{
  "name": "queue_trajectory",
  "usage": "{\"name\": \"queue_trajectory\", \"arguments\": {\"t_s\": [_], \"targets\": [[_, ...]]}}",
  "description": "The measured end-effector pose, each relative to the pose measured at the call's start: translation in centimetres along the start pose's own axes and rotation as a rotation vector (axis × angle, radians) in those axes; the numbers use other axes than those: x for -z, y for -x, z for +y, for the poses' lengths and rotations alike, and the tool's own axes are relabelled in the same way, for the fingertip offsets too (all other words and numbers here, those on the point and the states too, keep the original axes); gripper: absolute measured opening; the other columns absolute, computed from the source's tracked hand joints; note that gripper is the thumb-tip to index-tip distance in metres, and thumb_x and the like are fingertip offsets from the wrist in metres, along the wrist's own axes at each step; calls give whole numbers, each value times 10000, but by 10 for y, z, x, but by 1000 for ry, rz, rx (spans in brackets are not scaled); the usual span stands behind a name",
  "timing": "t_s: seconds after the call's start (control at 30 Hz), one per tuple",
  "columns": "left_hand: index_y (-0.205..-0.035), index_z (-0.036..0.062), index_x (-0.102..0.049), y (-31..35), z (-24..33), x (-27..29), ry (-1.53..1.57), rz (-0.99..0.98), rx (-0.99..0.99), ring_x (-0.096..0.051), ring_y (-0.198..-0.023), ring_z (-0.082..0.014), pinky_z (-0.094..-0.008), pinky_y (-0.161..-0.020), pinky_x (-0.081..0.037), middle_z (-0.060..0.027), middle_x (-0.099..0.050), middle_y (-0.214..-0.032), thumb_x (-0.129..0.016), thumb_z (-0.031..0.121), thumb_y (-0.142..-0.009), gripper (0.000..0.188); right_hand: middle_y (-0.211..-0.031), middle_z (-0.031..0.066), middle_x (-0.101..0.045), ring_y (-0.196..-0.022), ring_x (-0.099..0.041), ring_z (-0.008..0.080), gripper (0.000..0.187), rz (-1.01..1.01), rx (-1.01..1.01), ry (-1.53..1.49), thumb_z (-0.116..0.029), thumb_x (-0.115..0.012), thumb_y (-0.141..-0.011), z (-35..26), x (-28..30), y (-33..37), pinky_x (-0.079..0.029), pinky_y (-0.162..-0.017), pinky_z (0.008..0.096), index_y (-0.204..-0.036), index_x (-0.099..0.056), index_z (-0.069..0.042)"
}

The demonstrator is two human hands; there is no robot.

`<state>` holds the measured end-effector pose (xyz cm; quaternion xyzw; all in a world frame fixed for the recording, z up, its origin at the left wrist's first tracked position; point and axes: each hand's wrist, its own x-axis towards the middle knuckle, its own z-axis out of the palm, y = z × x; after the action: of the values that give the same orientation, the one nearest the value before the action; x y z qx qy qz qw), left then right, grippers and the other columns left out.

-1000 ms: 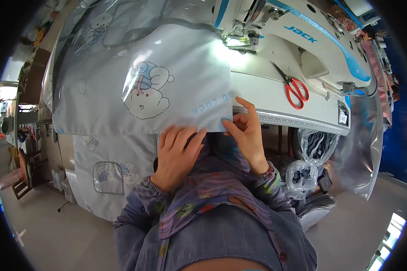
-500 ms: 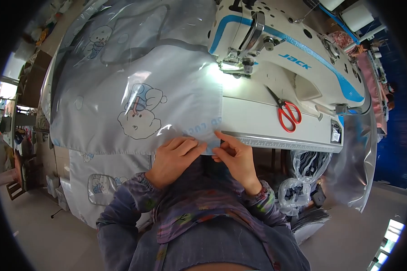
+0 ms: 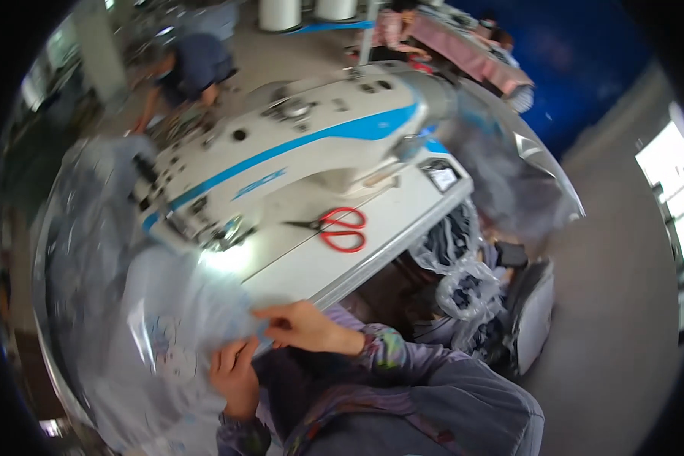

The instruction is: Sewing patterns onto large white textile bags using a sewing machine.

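A pale grey-blue fabric piece (image 3: 140,327) with a printed cartoon bear spreads over the left of the sewing table, smeared by motion. My left hand (image 3: 237,378) is closed on its near edge, fingers bent over the cloth. Just to the right, my right hand (image 3: 305,327) pinches the cloth near its corner, thumb and forefinger close together. Beyond the hands stands a white and blue sewing machine (image 3: 296,137), its lamp lighting the area by the needle. Red-handled scissors (image 3: 342,229) lie on the white tabletop (image 3: 289,266), right of the fabric.
Clear plastic bags of dark scraps (image 3: 467,289) hang or stand below the table's right end. Thread cones (image 3: 280,14) stand behind the machine. A person (image 3: 197,68) bends over at the far left; another person (image 3: 391,34) is near a pink-covered table (image 3: 471,49).
My view has swung to the right, so machine, scissors and hands appear farther left and tilted. Both hands keep to the fabric's edge near its corner. People at the back have come into view.
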<state>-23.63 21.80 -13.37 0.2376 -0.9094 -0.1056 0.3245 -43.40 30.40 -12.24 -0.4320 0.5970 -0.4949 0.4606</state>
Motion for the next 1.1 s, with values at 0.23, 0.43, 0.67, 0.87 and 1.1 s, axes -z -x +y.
{"name": "queue_trajectory", "arguments": {"t_s": [0.23,0.43,0.67,0.87,1.1], "targets": [[-1027,102,-778,-7,7,-3,22,-2,-22,-586,-857,-273,-397,-715,-491,-24,-625,-976,-667,-53,-800,297,-776,118,-695,-677,-745,165,397,80,131,-8,-33,-645,-929,3,5,4,-590,-648,280,-1320,-628,31],[-1027,45,-765,-4,6,-2,62,-9,-4,-581,-895,-304,-405,-750,-492,-69,-616,-966,-624,-92,-796,304,-788,126,-696,-684,-752,172,408,73,154,-31,-43,-638,-938,9,-1,2,-594,-653,285,-1336,-615,42],[-1041,53,-768,0,4,-6,58,-13,-2,-573,-885,-308,-419,-752,-481,-71,-620,-976,-611,-101,-779,342,-773,115,-677,-663,-729,166,442,26,142,5,-46,-647,-924,3,5,7,-577,-644,280,-1354,-600,47],[-1038,57,-769,2,2,-6,33,6,-11,-564,-873,-314,-425,-745,-474,-69,-618,-977,-607,-102,-776,347,-780,115,-678,-672,-728,165,446,9,165,-9,-28,-644,-930,1,4,6,-580,-649,286,-1368,-592,38],[-1054,60,-767,-2,1,-9,48,-18,-19,-561,-885,-318,-431,-758,-471,-77,-609,-994,-592,-101,-763,376,-772,107,-667,-677,-730,158,436,-15,164,4,-27,-644,-946,4,10,3,-588,-648,284,-1375,-586,28]]}}
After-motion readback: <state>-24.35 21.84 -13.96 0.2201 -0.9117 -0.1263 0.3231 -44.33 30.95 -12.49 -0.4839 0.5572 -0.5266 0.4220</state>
